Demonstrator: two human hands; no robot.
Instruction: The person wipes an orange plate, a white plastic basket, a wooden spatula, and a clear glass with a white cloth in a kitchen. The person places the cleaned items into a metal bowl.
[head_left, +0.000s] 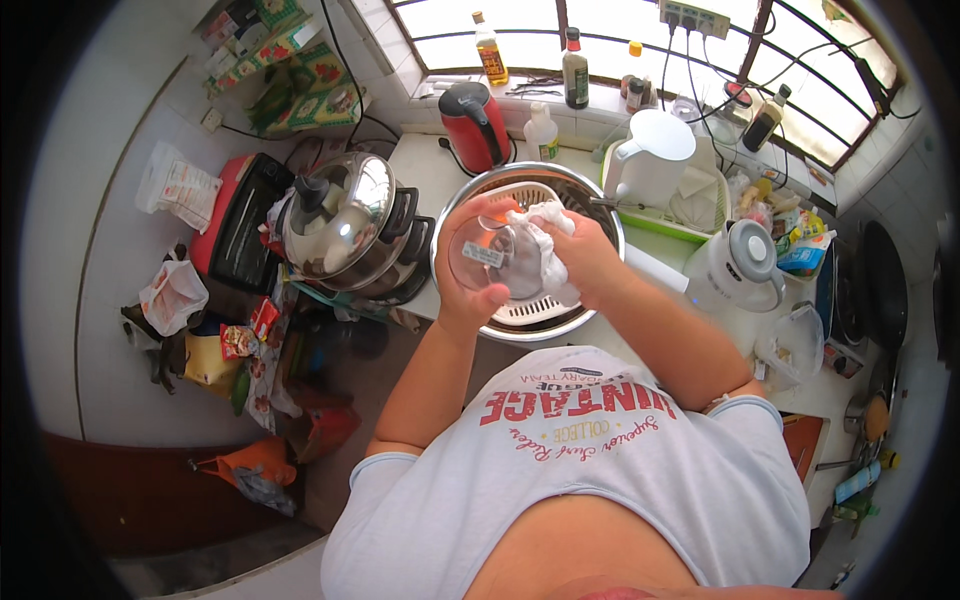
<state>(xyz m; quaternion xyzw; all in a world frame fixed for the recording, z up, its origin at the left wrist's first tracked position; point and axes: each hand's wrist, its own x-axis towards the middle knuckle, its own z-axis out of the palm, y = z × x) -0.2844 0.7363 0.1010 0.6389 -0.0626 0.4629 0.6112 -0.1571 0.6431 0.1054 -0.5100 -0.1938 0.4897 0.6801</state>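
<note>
My left hand (466, 279) holds a clear, see-through container (472, 259) by its round end, over a large steel basin (611, 300). The container bears a small label with writing. My right hand (589, 259) grips a white cloth (553, 262) pressed against the container's other end; whether part of the cloth is inside it I cannot tell. Beneath both hands a white slotted plastic basket (525, 311) lies in the basin, with something orange showing through. The fingertips of my right hand are partly hidden by the cloth.
A steel steamer pot (341, 225) and a red toaster oven (240, 225) stand at left. Behind the basin are a red kettle (472, 124) and a white pitcher (651, 154). At right stands a glass electric kettle (731, 266). Bottles, including a dark one (576, 71), line the windowsill.
</note>
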